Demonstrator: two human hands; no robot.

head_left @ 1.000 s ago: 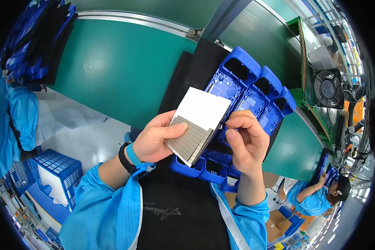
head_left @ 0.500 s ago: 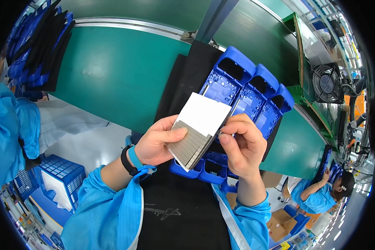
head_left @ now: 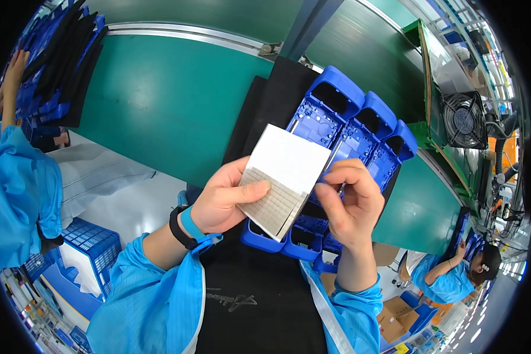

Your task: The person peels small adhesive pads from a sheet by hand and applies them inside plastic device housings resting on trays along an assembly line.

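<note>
My left hand (head_left: 223,197) grips a white sheet (head_left: 289,154) with its thumb on top and its fingers underneath. Narrow grey strips (head_left: 271,199) lie side by side over the sheet's lower part. At the sheet's right edge, my right hand (head_left: 354,203) is closed, thumb and forefinger brought together. Something small and dark shows between those fingers, too small to name. Behind the sheet lie blue plastic housings (head_left: 315,121), with moulded posts and dark openings, and more blue housings (head_left: 265,237) peek out below it.
A black mat (head_left: 277,94) lies under the housings on the green bench (head_left: 159,100). Black and blue parts (head_left: 65,65) stand in a row at far left, by a co-worker's arm (head_left: 12,82). At right are a fan (head_left: 463,118) and another co-worker (head_left: 445,277).
The sheet has turned flatter toward me, and its lower edge has swung right. My right hand has shifted slightly right, off the sheet's edge. The left co-worker's arm has risen to the parts.
</note>
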